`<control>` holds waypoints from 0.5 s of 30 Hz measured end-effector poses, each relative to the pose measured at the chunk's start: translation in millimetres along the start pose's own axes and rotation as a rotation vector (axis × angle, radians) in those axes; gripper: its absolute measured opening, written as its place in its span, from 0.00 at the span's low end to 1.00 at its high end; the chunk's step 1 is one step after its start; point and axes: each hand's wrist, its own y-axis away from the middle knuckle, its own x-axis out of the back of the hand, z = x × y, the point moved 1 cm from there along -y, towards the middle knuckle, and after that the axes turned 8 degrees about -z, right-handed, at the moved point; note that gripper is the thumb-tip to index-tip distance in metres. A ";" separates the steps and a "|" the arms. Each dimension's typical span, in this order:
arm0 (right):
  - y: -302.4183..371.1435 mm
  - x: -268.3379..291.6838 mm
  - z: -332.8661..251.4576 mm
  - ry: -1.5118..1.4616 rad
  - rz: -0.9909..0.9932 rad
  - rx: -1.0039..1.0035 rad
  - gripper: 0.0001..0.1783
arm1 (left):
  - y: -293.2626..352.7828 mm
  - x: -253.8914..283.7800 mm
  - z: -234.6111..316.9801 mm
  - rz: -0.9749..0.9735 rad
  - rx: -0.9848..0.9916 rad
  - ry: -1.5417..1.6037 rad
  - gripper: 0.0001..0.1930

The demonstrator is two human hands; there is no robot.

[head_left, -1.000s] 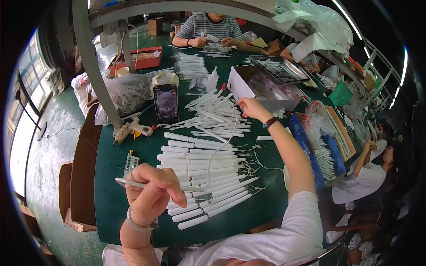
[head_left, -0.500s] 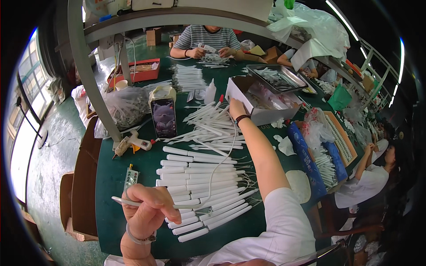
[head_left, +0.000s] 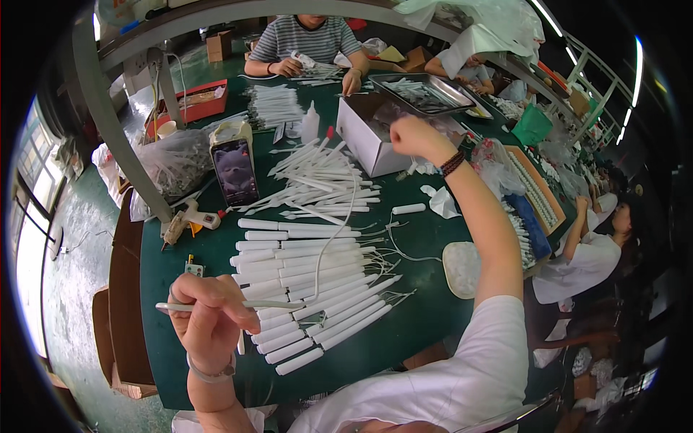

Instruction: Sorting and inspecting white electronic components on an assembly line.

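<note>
My left hand, at the lower left, has its fingers wrapped round a slim white rod. A thin pale cord trails from the rod toward the pile of pointed white sticks. Beneath and right of that hand, many white cylindrical tubes with thin wire ends lie fanned in rows. My right hand is closed, raised by the near right side of an open white box; its fingertips are hidden, so what it holds cannot be made out. A short white tube with a wire lies below it.
A phone stands at the left, near a glue gun. A small white bottle stands behind the sticks. Across the table sits a person with a glue gun; a metal tray lies right. A frame post rises at left.
My right hand has moved right, from the box's near left corner to its right side. My left hand still grips the rod. The whole view has shifted, and the short tube now shows.
</note>
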 end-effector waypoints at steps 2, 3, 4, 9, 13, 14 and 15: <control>21.1 -41.4 25.7 -0.033 -0.241 0.042 0.07 | -0.7 -2.0 -0.1 -0.004 -0.004 0.010 0.06; 34.3 -61.0 30.0 -0.046 -0.324 0.048 0.08 | -0.7 -2.0 -2.4 -0.002 -0.012 0.014 0.06; 47.6 -85.7 48.6 -0.068 -0.436 0.041 0.10 | -2.4 -4.0 -7.2 -0.016 -0.009 0.031 0.06; 72.4 -132.6 49.2 -0.059 -0.523 -0.041 0.16 | 1.6 -4.8 -6.6 -0.043 0.003 0.011 0.05; 71.5 -127.7 51.0 -0.001 -0.459 0.022 0.11 | 2.1 -4.1 -8.2 -0.046 0.002 0.003 0.05; 71.5 -121.2 54.8 0.013 -0.385 0.066 0.09 | 2.2 -3.8 -8.5 -0.048 -0.001 0.004 0.05; 69.6 -107.7 62.1 0.017 -0.288 0.063 0.07 | 2.2 -4.3 -8.6 -0.043 0.012 0.008 0.05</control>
